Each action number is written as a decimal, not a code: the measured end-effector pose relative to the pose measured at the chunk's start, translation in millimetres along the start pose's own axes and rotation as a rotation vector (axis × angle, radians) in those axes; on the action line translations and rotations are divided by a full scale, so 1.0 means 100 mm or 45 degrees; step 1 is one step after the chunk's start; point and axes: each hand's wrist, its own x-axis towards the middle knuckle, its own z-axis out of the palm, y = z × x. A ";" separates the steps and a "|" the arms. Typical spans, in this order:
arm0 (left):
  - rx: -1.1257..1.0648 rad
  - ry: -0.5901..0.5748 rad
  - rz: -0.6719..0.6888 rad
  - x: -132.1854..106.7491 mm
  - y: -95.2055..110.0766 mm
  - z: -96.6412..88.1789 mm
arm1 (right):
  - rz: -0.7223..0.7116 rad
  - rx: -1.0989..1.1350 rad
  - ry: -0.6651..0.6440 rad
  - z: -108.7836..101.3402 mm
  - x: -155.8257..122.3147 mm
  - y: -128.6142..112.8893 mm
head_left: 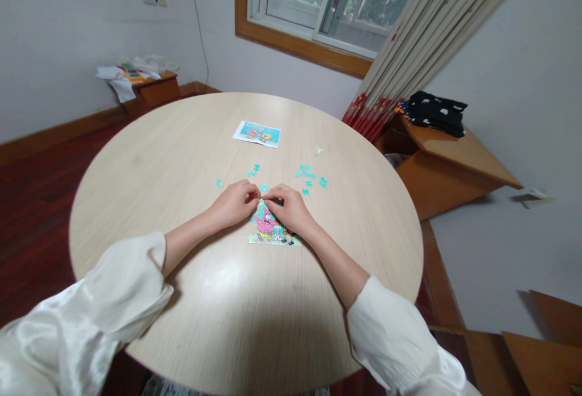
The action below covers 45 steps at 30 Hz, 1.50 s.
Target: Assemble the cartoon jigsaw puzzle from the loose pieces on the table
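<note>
A partly assembled jigsaw puzzle [266,221] with a pink cartoon figure lies flat on the round table [204,335]. At its upper edge my left hand [237,203] and my right hand [291,207] come together, thumbs and forefingers pinched almost tip to tip. Between the fingertips there seems to be a small puzzle piece, largely hidden by the fingers. My right hand also covers the puzzle's upper right part. Just beyond the fingertips lies a loose turquoise piece [264,188].
Several loose turquoise pieces [311,175] lie right of centre, with a few more [252,170] to the left. A printed reference picture [257,134] lies farther back. Pale pieces [319,150] sit at the back right. A wooden cabinet [454,165] bearing black cloth stands beyond the table.
</note>
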 end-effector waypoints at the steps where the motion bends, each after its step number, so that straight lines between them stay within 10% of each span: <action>1: -0.005 0.012 0.001 0.01 0.00 0.00 | -0.003 -0.006 0.014 0.00 0.00 0.00; 11: -0.042 0.195 -0.058 0.02 -0.06 -0.09 | 0.137 0.213 0.160 -0.01 0.03 0.07; 26: -0.018 -0.068 0.227 0.00 -0.04 -0.08 | 0.320 0.581 0.228 -0.13 0.07 0.09; 45: 0.146 0.375 -0.163 0.20 -0.34 -0.15 | 0.082 0.158 0.444 -0.29 0.01 0.16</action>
